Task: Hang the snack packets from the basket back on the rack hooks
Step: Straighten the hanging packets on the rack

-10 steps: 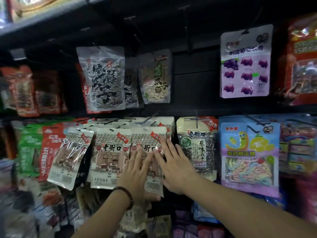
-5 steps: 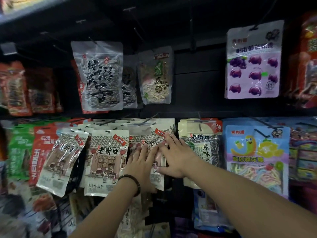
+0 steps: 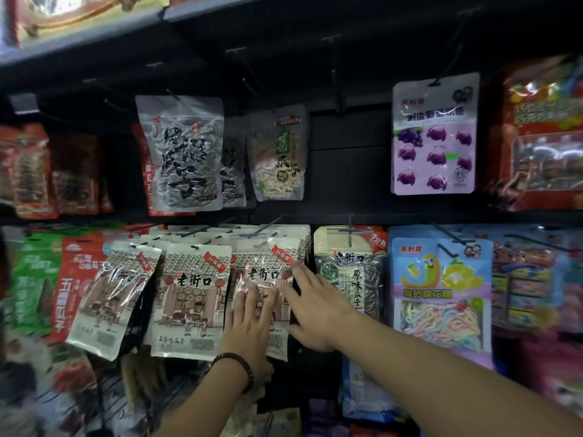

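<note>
1. Both hands are up at the lower row of the rack (image 3: 347, 212). The left hand (image 3: 249, 332) lies flat on the lower face of the front cream seed packet (image 3: 262, 269). The right hand (image 3: 310, 310), fingers spread, touches the packet's right side. All the fingers in view are straight, so nothing is clamped.
2. That packet hangs from its hook (image 3: 266, 227) at the front of a stack of its kind. It sits between a twin packet (image 3: 192, 298) and a dark seed packet (image 3: 350, 279).
3. This looks like the settling end of one hanging, with the packet being pressed square.
4. The next move is probably to let go and reach down for another packet. That one's hang hole then has to be threaded onto a matching hook.
5. The basket is out of view, so the count left is unknown.
6. The left thumb is hidden, and glare masks how far the packet's hole sits on the hook. The lower left corner is a blur.
</note>
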Available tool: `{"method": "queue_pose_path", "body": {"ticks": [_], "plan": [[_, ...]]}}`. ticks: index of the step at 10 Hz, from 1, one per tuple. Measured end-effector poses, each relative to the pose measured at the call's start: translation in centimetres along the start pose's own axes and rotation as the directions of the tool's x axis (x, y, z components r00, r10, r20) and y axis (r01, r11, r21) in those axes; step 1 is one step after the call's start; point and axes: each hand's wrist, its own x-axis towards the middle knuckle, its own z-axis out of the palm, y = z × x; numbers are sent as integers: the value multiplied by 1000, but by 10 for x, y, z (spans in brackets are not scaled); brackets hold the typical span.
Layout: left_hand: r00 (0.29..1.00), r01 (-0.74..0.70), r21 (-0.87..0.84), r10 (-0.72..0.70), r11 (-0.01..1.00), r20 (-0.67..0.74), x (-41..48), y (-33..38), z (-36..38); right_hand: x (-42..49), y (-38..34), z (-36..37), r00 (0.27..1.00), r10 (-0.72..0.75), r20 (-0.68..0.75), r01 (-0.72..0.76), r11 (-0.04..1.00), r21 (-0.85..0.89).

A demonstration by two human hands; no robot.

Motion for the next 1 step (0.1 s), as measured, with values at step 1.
{"method": "queue_pose_path", "body": {"ticks": [1], "plan": [[997,-25,-7,26,1000,73,-22,8,-21,-31,3,-16,999,19,29,-19,1000,-18]]}}
